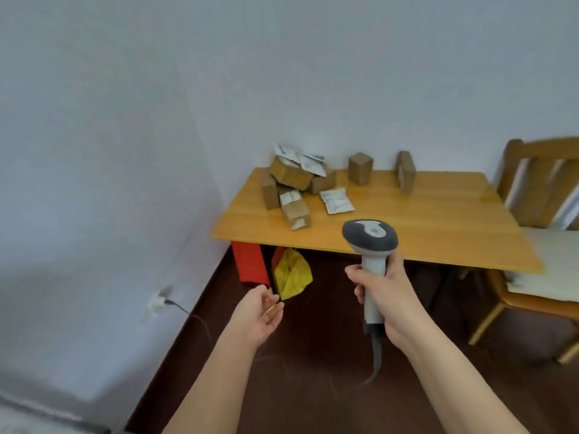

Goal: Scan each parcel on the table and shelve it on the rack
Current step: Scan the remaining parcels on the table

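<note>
While nothing on it looks handled yet, the wooden table (423, 220) stands in the corner of the room and carries all the parcels, so the work seems to be at its very start; no rack is in view. Beside its right end stands a wooden chair (539, 214) with a pale seat. Under the table's left end are a red box (250, 261) and a yellow bag (293, 274). Most of the cardboard parcels lie in a loose heap (291, 183) at the far left of the tabletop, with white envelopes on top, perhaps simply dumped there for sorting. Two small boxes (360, 167) stand upright and apart along the far edge, and one flat white packet (336, 200) lies just beside the heap. The right hand (380, 296) has its fingers wrapped around the handle of the scanner (371, 255), head pointing toward the table, probably ready to read a label; its cable hangs down below the fist. The left hand (260, 314) is palm up, fingers loose and holding nothing, likely free to lift the first parcel
</note>
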The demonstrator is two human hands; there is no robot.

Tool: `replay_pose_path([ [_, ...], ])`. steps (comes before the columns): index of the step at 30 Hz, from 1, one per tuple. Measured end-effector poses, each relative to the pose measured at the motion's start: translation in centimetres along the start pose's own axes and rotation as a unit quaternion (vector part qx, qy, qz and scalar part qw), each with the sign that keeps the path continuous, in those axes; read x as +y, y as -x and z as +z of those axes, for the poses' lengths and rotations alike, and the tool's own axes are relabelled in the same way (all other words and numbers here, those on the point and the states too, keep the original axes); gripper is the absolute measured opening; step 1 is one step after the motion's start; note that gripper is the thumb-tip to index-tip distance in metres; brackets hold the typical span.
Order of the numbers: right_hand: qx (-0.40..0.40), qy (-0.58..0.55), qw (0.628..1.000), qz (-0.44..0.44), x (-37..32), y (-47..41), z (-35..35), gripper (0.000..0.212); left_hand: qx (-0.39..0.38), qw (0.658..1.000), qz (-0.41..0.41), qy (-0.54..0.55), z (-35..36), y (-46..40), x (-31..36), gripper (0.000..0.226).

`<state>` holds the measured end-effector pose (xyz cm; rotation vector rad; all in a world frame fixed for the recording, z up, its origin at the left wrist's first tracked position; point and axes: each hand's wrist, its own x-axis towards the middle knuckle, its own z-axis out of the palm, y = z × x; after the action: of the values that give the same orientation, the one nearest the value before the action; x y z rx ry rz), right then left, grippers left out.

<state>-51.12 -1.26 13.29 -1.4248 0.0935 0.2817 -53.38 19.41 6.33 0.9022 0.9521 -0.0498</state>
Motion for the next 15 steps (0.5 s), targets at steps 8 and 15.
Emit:
replay_pose_path([
  [8,0.123,-0.019,0.992,0.007,-1.8,-13.7,-6.3,0.041,-0.069,0.994,-0.054,-0.064,16.1,-12.7,2.7,0.013],
  [15,0.208,-0.002,0.978,-0.009,-7.3,-26.7,-10.6,0.041,-0.112,0.984,-0.075,-0.118,31.0,-23.0,7.9,0.015],
])
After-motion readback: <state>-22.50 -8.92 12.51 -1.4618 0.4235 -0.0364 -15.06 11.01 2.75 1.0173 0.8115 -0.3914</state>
